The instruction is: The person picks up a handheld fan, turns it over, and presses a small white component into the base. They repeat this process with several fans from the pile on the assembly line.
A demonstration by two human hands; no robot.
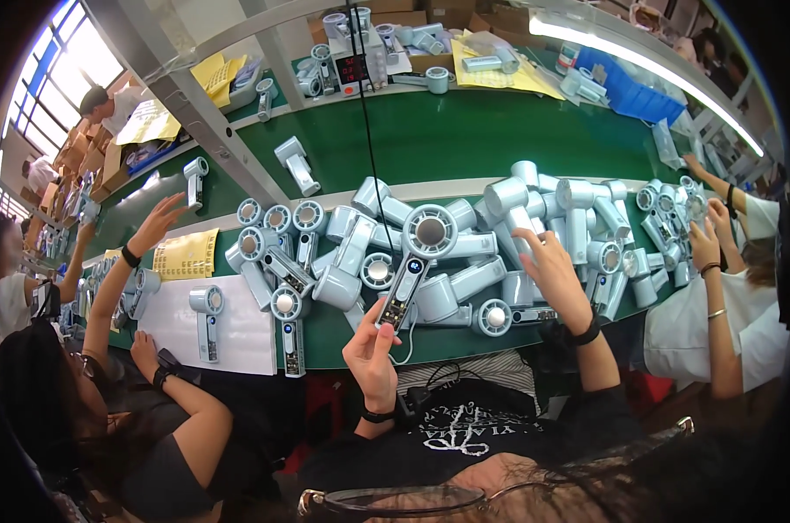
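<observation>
My left hand (373, 357) is closed round the lower handle of a pale blue handheld fan (430, 231). The fan is tilted, its round head up, and a small display glows on its handle. A thin white cable (412, 340) curves down beside that handle. Over the right part of a heap of similar fans (473, 283), my right hand (552, 270) reaches out with its fingers apart. Its fingertips are close to the fans there; whether they touch one is hard to tell. Nothing shows in its grip.
A green conveyor belt (500, 131) runs behind the heap, carrying a fan (297, 166) at left. Co-workers sit on both sides, arms reaching over the bench. A white sheet (238, 322) lies at left. A black cord (366, 113) hangs down in front; a blue bin (626, 87) stands far right.
</observation>
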